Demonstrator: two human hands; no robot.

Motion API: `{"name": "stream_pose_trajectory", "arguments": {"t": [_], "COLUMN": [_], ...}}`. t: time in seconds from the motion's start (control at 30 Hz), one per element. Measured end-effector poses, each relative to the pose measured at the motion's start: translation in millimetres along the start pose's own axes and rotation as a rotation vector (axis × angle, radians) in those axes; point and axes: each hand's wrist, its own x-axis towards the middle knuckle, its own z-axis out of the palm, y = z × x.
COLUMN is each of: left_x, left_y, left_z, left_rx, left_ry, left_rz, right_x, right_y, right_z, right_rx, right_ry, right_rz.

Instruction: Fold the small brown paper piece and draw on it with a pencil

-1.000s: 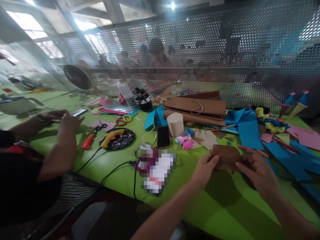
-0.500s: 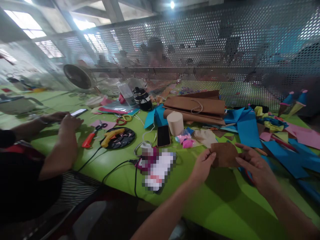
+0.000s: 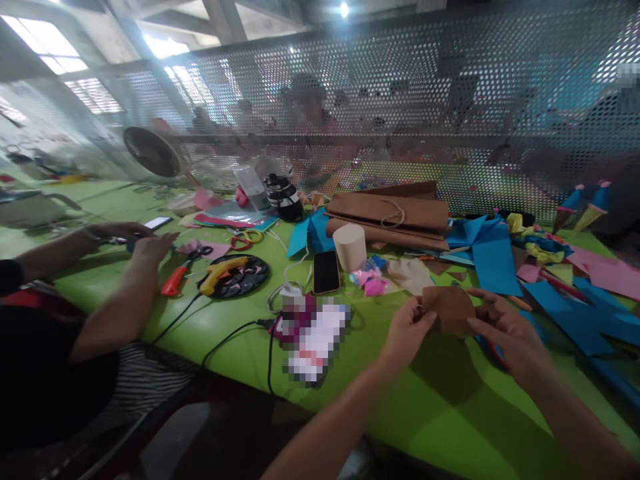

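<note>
head view: the long green table (image 3: 430, 420) spreads beneath both hands, its front edge slanting down toward the right; over the near green stretch there is room to turn and lower things. a folded stack of brown sheet material (image 3: 360, 207) limits reach at the back, and flat bright-blue sheets (image 3: 575, 317) crowd the right side. the left hand (image 3: 410, 327) pinches thumb against fingers; the right hand (image 3: 505, 327) has a looser grip, fingers partly spread. between them, above the table, is the thin, roughly square brown sheet (image 3: 450, 312), held by its left and right edges. it looks light and bendable, probably not slippery, likely to crease if squeezed; those side edges seem the best hold.
</note>
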Motion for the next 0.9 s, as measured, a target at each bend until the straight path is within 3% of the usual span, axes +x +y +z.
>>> {"name": "stream_pose_trajectory", "arguments": {"t": [0.2, 0.37, 0.53, 0.67, 0.83, 0.9], "left_x": [-1, -3, -10, -20, -35, -39], "left_y": [3, 19, 22, 12, 7, 7], "left_z": [-5.0, -12.3, -14.7, -14.3, -13.1, -12.6], "left_rx": [0.058, 0.259, 0.536, 0.488, 0.357, 0.312], "left_ry": [0.040, 0.161, -0.043, -0.088, 0.145, 0.228], "left_rz": [-0.045, 0.107, 0.108, 0.035, 0.033, 0.052], "right_x": [5, 4, -3, -6, -12, -21], "right_y": [9, 8, -2, -4, -8, -8], "right_z": [-3, -9, -2, 5, 15, 23], "right_rx": [-0.128, -0.247, -0.463, -0.516, -0.716, -0.780], "right_ry": [0.013, -0.005, -0.072, -0.056, 0.139, 0.090], "right_rz": [-0.066, -0.139, -0.213, -0.281, -0.531, -0.630]}}
